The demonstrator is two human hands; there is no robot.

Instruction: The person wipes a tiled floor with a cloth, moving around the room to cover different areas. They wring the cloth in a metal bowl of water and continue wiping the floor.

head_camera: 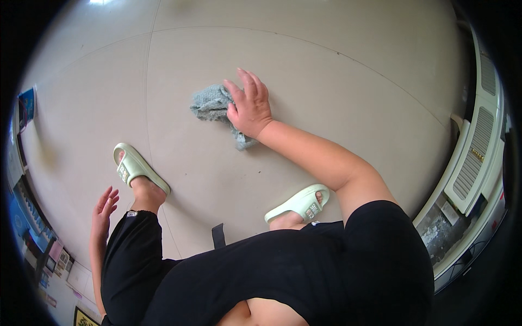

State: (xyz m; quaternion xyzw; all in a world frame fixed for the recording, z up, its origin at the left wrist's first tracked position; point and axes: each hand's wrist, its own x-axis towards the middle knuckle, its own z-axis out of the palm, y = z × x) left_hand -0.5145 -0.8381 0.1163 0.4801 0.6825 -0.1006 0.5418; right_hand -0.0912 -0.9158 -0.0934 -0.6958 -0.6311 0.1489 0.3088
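Note:
A crumpled grey-blue cloth [210, 102] lies bunched on the pale tiled floor [212, 171] in front of me. My right hand [251, 102] is over the cloth's right side, fingers spread, and hides part of it. The thumb overlaps the cloth, but no finger is seen curled around it; whether the palm touches it is hidden. On the far left, my left hand [107, 205] hangs beside my left knee with its fingers loosely apart and nothing in them.
My feet stand wide apart in pale green slide sandals, the left one [140, 167] and the right one [299, 203]. A white cabinet with louvred doors [473, 159] runs along the right. At the left edge are a blue box [27, 106] and blurred household items. Small dark specks dot the floor.

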